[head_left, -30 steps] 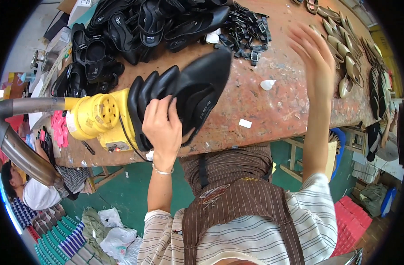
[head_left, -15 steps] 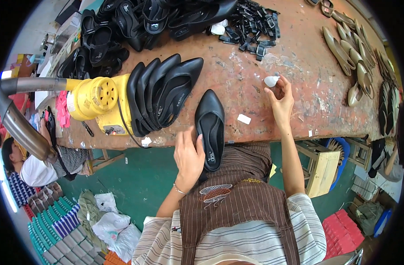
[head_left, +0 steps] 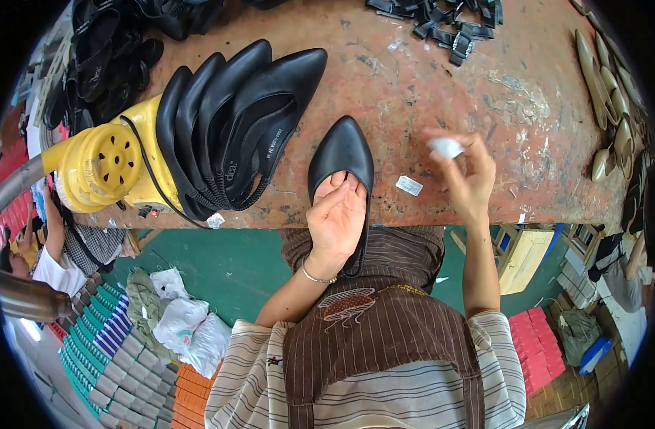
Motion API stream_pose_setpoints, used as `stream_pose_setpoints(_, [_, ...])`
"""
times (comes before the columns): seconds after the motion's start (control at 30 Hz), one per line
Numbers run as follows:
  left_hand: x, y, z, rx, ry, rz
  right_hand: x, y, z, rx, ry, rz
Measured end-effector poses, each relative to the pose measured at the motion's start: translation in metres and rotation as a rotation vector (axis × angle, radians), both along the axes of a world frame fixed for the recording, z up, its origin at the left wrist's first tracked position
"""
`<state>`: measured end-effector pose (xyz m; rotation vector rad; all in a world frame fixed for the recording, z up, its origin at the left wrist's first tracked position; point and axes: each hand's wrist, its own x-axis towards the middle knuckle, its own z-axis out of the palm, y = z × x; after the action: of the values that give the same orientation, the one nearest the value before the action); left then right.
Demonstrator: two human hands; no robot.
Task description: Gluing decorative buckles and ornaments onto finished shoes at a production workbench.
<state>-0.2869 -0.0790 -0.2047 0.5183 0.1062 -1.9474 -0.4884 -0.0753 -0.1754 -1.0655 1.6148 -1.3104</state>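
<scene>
- At the near edge of the bench (head_left: 485, 93), the left hand (head_left: 336, 222) has its grip clamped on a black pointed shoe (head_left: 341, 154); fingers curl into the opening, toe pointing away over the bench, heel end hanging off the edge.
- Well to the right of that shoe, the right hand (head_left: 467, 179) pinches a small white wad (head_left: 446, 147) between its fingertips, raised just above the bench.
- Left of the held shoe, a row of black shoes (head_left: 234, 121) leans against a yellow machine (head_left: 109, 164).
- Since half a second ago, the shoe has moved up onto the bench, and the right hand has lifted the wad.
</scene>
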Motion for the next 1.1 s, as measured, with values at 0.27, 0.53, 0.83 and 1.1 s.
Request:
stream_pose_setpoints(0.27, [-0.005, 0.000, -0.003, -0.148, -0.110, -0.071, 0.027, -0.009, 0.012, -0.055, 0.479, 0.367])
stream_pose_setpoints(0.53, [-0.009, 0.003, 0.002, -0.033, -0.371, -0.105, 0.035, -0.015, 0.017, -0.048, 0.692, 0.443])
stream_pose_setpoints(0.83, [-0.009, 0.001, 0.004, -0.035, -0.400, -0.125, 0.039, -0.020, 0.022, -0.039, 0.781, 0.480])
stream_pose_setpoints(1.1, [-0.013, -0.004, 0.012, -0.009, -0.450, -0.133, 0.040, -0.023, 0.026, -0.012, 0.816, 0.498])
